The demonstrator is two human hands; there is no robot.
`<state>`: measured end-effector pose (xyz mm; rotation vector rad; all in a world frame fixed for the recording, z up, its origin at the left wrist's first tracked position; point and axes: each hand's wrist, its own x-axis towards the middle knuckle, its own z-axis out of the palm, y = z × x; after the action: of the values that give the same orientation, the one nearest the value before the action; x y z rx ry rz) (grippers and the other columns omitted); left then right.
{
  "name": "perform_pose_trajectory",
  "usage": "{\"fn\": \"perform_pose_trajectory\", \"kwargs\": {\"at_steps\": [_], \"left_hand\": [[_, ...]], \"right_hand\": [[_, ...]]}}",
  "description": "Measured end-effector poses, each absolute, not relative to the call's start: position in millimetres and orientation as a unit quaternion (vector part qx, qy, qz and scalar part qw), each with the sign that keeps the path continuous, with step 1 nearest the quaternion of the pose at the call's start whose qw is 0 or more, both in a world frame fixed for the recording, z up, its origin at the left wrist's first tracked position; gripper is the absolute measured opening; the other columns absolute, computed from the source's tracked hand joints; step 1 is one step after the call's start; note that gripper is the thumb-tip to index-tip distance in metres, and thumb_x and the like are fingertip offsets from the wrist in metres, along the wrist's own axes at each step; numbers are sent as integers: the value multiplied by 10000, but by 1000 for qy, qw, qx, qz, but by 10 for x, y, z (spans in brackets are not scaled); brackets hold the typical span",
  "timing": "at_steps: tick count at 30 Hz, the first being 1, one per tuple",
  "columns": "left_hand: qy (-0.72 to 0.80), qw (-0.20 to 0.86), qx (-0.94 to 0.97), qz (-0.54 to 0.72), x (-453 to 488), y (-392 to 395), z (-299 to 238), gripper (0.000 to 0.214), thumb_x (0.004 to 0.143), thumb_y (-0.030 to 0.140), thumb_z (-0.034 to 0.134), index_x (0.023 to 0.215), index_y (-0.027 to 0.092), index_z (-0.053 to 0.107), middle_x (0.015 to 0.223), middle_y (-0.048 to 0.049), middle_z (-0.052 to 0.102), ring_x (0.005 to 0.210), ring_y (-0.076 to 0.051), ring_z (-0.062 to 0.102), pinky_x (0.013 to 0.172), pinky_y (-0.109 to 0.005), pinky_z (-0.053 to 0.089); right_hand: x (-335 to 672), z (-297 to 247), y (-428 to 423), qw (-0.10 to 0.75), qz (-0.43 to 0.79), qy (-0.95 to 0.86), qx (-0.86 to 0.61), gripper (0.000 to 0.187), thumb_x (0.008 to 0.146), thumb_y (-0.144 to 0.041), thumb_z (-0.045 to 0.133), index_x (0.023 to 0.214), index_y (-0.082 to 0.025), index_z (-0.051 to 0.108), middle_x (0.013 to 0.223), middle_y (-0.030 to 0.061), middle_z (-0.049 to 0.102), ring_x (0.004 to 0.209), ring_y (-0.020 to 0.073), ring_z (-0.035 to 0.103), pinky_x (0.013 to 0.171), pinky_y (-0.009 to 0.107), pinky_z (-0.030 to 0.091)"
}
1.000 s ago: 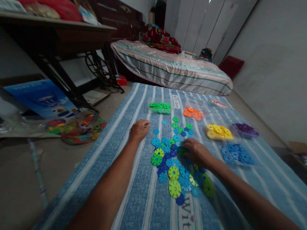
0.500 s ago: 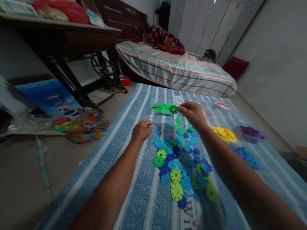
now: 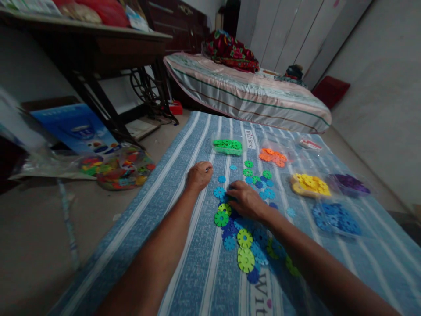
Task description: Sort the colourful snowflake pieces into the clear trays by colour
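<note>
My right hand (image 3: 245, 199) lies low over a heap of plastic notched discs. Its bent fingers are a little apart, touching the discs at the fingertips; no disc shows lifted in them, and what lies under the palm is hidden. To the left of the heap, my left hand (image 3: 199, 174) is closed in a loose fist just above the cloth, with something small and dark at its fingers that I cannot make out. Near the hands are a light-blue disc (image 3: 219, 192), a green disc (image 3: 221, 218) and a yellow-green disc (image 3: 245, 260). Beyond them stands a clear tub (image 3: 244, 142) of green discs (image 3: 227, 145).
Clear tubs hold orange discs (image 3: 272, 156), yellow discs (image 3: 311, 184), purple discs (image 3: 350, 183) and blue discs (image 3: 337, 217) on the right. A striped blue cloth (image 3: 177, 232) covers the surface. Behind are a bed (image 3: 263, 94) and a sewing-machine table (image 3: 131, 33).
My right hand has let go of a green disc at the green tub and come back to the heap. My left hand stays closed in place. The view has shifted slightly.
</note>
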<state>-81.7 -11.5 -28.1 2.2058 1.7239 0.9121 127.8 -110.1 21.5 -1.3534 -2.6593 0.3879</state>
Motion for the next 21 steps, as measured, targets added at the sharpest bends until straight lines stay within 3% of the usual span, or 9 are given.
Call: {"fn": "perform_pose_trajectory", "kwargs": {"at_steps": [7,14,21], "left_hand": [[586,96,743,310,-816,-110,-271,242,854,219,531,936,223,758,1110,-66,774,1075,-224,705,995,-336,537],[592,92,742,300,-804,-115,-253,246,848,200,532,927,229,764,1078,-46,783,1069,-216,705,993,-318,534],[595,91,737,305,-801,-108,-271,235,847,218,545,929,241,764,1098,-40,782,1056,-211,708,978,-319,542]], "right_hand": [[1262,228,-1047,48,161,-868,-468,279,840,-238,763,1110,-185,721,1286,136,606,1197,283,555,1003,400,462],[1317,211,-1063,157,277,-801,-507,147,741,-71,725,833,-184,737,1040,67,694,1035,226,644,933,343,493],[1439,355,-1034,209,327,-760,-522,129,719,-83,689,760,-189,750,937,40,740,916,196,682,859,306,511]]}}
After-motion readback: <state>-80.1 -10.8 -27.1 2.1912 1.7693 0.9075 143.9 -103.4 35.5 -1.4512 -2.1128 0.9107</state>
